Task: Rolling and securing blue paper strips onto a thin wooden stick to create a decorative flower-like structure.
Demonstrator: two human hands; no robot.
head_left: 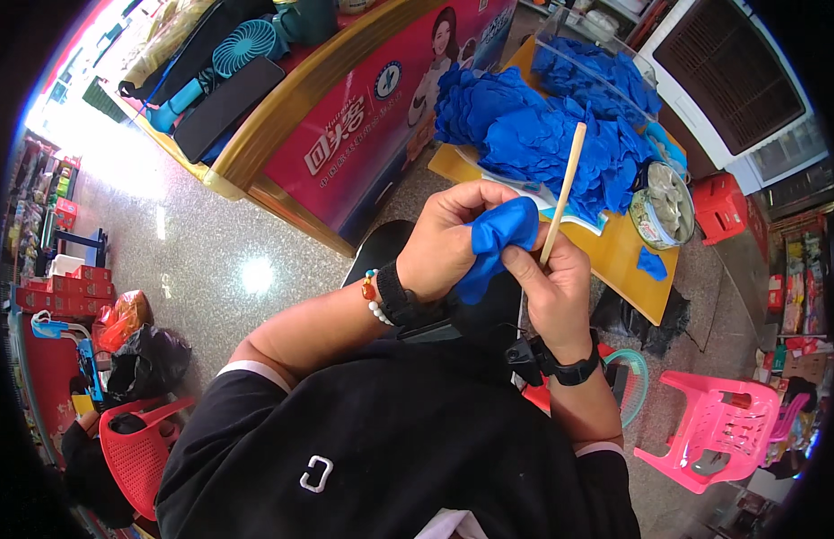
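Between my hands is a blue petal-shaped piece of cloth (499, 241), bent over and hanging down at its lower end. My left hand (433, 241) grips its left side, the fingers partly hidden behind the cloth. With thumb and fingers closed, my right hand (560, 289) holds a pale wooden stick (566, 189) that points up and away. The right thumb also presses on the cloth's edge. Just beyond my hands, a large heap of similar blue cloth pieces (547, 139) covers much of a small yellow wooden table (646, 292).
A clear plastic bin (646, 67) of blue pieces stands at the table's far end. To the right are a round tin (652, 216) and a loose blue piece (651, 263). A red-sided counter (345, 153) stands ahead left, a pink plastic chair (718, 431) at right.
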